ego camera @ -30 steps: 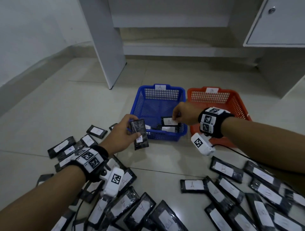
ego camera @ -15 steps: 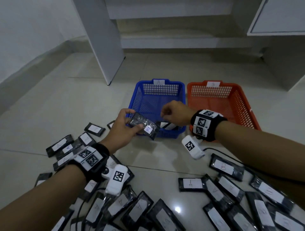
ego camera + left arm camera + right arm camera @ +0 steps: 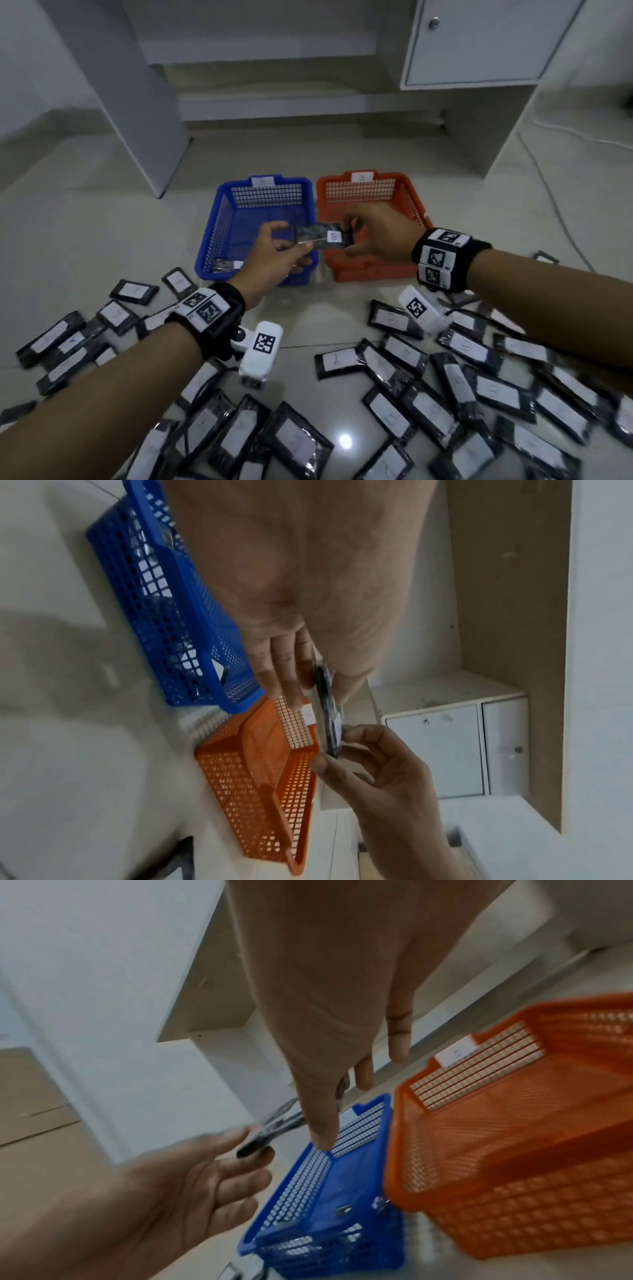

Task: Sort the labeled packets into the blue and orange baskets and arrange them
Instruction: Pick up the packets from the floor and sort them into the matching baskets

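Both hands pinch one packet (image 3: 320, 236) btwn them: left hand (image 3: 274, 255) on its left end, right hand (image 3: 376, 240) on its right. Long axis runs left-right, label facing up, above the blue basket (image 3: 219, 219) / orange basket (image 3: 416, 202) gap.

The blue basket (image 3: 263, 219) and the orange basket (image 3: 373, 205) beside it are both moulded plastic with open lattice walls and a slight sheen, each carrying a matt white paper label on its far rim. The packet (image 3: 320, 235) held above the blue basket is crinkled glossy black film bearing a small white paper sticker. The loose packets (image 3: 394, 373) near the baskets share that shiny wrap. The floor (image 3: 102, 222) under the baskets is smooth, glossy tile that mirrors a light. The cabinet (image 3: 479, 41) behind the orange basket looks like matt white laminate with a metal knob.
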